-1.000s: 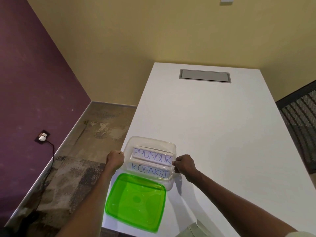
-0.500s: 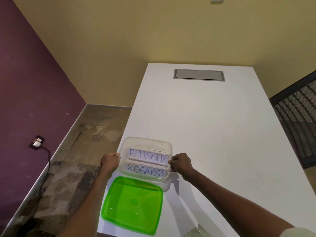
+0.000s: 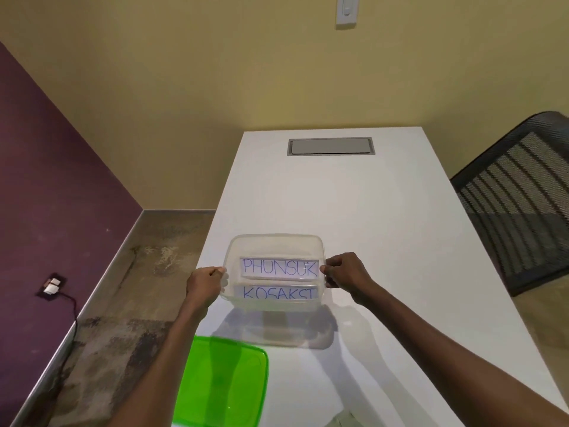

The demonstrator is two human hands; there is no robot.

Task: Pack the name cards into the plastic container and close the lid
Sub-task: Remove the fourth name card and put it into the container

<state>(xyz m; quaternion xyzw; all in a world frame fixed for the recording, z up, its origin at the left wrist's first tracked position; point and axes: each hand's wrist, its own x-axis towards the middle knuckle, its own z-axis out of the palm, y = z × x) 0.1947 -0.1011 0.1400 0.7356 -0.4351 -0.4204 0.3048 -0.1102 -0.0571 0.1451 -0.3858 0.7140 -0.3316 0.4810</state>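
Observation:
A clear plastic container [image 3: 275, 244] hangs lifted above the white table [image 3: 354, 211], its shadow on the tabletop below it. My left hand [image 3: 204, 285] grips its left rim and my right hand [image 3: 346, 272] grips its right rim. Inside stand two white name cards with blue lettering: "PHUNSUK" [image 3: 279, 267] behind and "KOSAKST" [image 3: 278, 293] in front. The green lid [image 3: 220, 383] lies flat on the table's near left corner, apart from the container.
A grey cable hatch [image 3: 331, 146] is set into the table's far end. A black mesh chair [image 3: 520, 198] stands to the right. The table's left edge drops to a floor with a wall socket and cable [image 3: 54, 286].
Both hands have raised the container off the table and away from the lid. The view has tilted, so the lid now sits lower in frame.

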